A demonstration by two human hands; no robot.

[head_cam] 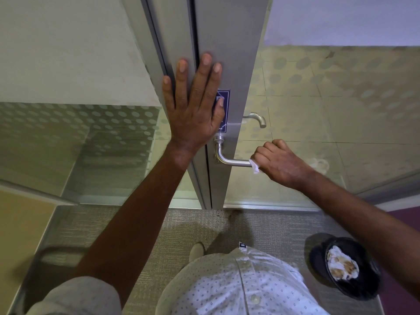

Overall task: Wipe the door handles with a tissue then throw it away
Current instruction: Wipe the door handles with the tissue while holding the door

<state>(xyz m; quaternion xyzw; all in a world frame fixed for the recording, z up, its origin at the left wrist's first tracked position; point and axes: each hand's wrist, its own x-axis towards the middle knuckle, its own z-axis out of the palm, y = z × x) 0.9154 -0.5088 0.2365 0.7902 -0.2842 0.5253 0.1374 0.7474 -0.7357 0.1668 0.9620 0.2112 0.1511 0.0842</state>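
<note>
A brushed metal lever handle sticks out from the grey door frame on my side. My right hand is closed around its outer end with a white tissue pinched between fingers and lever; only a corner of the tissue shows. A second handle is visible through the glass on the far side of the door. My left hand lies flat with fingers spread against the door's metal stile, partly covering a blue sticker.
A black bin with crumpled, stained tissues inside stands on the carpet at the lower right, under my right forearm. Frosted dotted glass panels flank the stile. My shoe is near the door's threshold.
</note>
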